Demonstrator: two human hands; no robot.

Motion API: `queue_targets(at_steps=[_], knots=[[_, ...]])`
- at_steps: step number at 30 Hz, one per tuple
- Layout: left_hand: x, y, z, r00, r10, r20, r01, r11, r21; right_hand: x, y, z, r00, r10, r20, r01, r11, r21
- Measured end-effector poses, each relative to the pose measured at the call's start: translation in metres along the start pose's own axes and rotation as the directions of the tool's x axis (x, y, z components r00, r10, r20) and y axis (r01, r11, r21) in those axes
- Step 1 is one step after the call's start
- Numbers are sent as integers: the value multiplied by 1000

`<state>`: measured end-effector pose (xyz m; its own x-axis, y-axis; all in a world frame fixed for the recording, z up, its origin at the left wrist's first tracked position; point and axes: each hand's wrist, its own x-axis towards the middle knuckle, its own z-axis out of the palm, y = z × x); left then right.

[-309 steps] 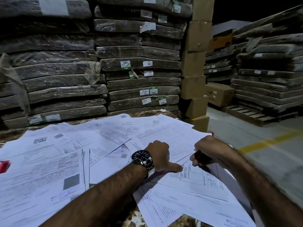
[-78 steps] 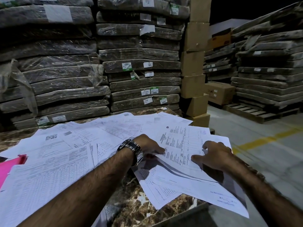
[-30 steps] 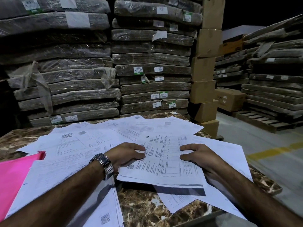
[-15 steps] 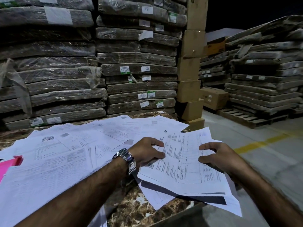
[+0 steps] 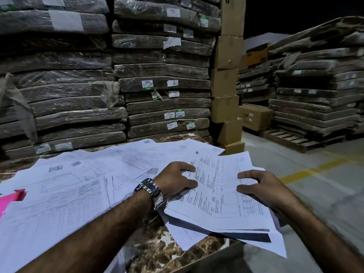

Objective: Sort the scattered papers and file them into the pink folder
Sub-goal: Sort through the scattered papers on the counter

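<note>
White printed papers [image 5: 82,186] lie scattered across a brown marble table [image 5: 157,251]. A small stack of sheets [image 5: 218,201] is lifted slightly at the table's right corner. My left hand [image 5: 175,181], with a metal watch on the wrist, grips the stack's left edge. My right hand [image 5: 256,186] grips its right edge, thumb and fingers on top. A corner of the pink folder [image 5: 11,198] shows at the far left edge, partly under papers.
Tall stacks of plastic-wrapped flat bundles [image 5: 161,85] rise right behind the table. Cardboard boxes [image 5: 226,107] stand in a column at the right. More bundles on a wooden pallet [image 5: 301,138] sit beyond a grey floor with a yellow line [image 5: 307,170].
Over the last seconds both hands gathered loose sheets at the right into one stack and took hold of its two edges. In the last half second the hold barely changed.
</note>
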<state>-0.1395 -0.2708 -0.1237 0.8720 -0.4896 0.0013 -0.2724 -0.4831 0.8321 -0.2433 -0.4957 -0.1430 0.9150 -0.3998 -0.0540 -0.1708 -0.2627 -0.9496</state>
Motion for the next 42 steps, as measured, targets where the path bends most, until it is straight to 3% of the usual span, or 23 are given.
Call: queue_targets(at_steps=[5, 12, 20, 25, 34, 38, 42], knots=[[-25, -13, -31, 997, 0, -74, -3, 999, -40, -3, -18, 26, 997, -61, 52, 58, 997, 56], [-84, -43, -89, 956, -64, -285, 55, 998, -40, -11, -51, 93, 966, -148, 211, 137, 988, 70], [-177, -89, -146, 831, -166, -530, 185, 983, -18, -26, -82, 200, 871, -206, 447, 182, 978, 97], [-224, -110, -161, 791, -305, -530, 329, 943, -51, -39, -84, 249, 799, -224, 559, 300, 953, -47], [-242, -126, -160, 779, -305, -548, 566, 719, 404, -59, -65, 273, 794, -255, 553, 478, 822, -309], [-235, -128, -160, 779, -327, -534, 604, 618, 503, -59, -60, 276, 778, -323, 539, 585, 685, -434], [-226, -125, -163, 793, -332, -512, 606, 527, 597, -62, -57, 269, 791, -338, 510, 588, 650, -482]])
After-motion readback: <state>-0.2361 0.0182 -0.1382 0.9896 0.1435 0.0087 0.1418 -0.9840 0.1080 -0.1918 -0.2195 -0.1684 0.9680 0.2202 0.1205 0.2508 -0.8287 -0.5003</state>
